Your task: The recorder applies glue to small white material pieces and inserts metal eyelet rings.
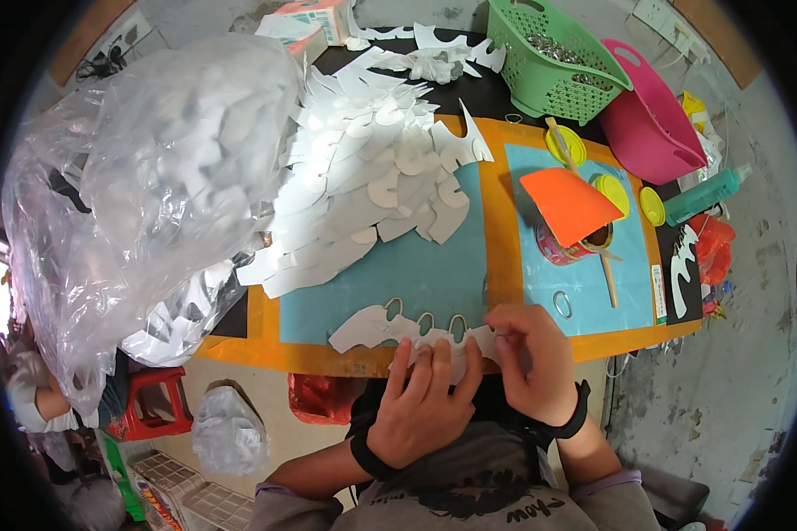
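Note:
A white cut-out piece (360, 328) with a notched far edge lies at the table's near edge. Three metal rings (426, 321) stand in its notches. My left hand (429, 398) rests on the piece, fingers stretched out and slightly apart, pressing its near side. At the right end of the piece, my right hand (536, 361) is closed in a pinch; whatever sits between thumb and finger is too small or hidden to name. Farther off, a big heap of similar white pieces (363, 177) covers the blue mat (416, 265). One loose metal ring (562, 304) lies to the right.
A clear plastic bag (177, 150) full of white pieces bulges at left. Right of the heap stand an open tin (562, 248) with an orange sheet (571, 205) over it, yellow lids (652, 206), a green basket (549, 88) of metal parts, a pink basket (651, 133) and a green bottle (704, 195).

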Tool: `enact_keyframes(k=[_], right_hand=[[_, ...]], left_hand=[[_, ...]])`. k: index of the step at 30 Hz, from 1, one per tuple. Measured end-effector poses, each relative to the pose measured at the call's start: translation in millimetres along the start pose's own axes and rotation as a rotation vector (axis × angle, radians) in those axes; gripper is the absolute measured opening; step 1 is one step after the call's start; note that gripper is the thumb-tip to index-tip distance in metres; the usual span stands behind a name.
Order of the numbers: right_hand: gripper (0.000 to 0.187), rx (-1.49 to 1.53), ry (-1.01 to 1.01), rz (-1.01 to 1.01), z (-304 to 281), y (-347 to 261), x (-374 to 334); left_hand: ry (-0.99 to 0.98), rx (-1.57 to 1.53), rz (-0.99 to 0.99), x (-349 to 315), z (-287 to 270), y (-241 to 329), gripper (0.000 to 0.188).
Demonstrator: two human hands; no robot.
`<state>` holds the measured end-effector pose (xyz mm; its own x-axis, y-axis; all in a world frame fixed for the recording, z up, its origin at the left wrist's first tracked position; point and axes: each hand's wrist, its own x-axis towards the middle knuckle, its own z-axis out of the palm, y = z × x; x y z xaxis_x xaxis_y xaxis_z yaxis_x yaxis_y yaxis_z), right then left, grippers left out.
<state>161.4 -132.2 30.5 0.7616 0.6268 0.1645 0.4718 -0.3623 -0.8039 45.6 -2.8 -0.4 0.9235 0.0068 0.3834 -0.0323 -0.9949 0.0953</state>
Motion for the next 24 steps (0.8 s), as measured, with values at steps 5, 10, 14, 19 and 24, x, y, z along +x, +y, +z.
enact_keyframes(k=[5,10,14,19,24], right_hand=[[0.042,-0.082,-0.066,-0.325,4,6,-8],[0.045,-0.244,-0.031,-0.342,4,12,-17],[0.045,-0.404,-0.121,-0.205,9,3,-24],[0.045,-0.629,-0.007,-0.378,20,11,-38],[0.046,-0.753,-0.011,-0.393,22,10,-39]], left_hand=[[0.008,0.000,0.022,-3,1,-4,0.052],[-0.012,-0.016,0.033,-3,-2,-4,0.051],[-0.013,-0.039,0.011,-12,-6,-6,0.051],[0.021,-0.030,0.024,-14,-1,-11,0.046],[0.046,-0.147,-0.059,-15,-5,-10,0.047]])
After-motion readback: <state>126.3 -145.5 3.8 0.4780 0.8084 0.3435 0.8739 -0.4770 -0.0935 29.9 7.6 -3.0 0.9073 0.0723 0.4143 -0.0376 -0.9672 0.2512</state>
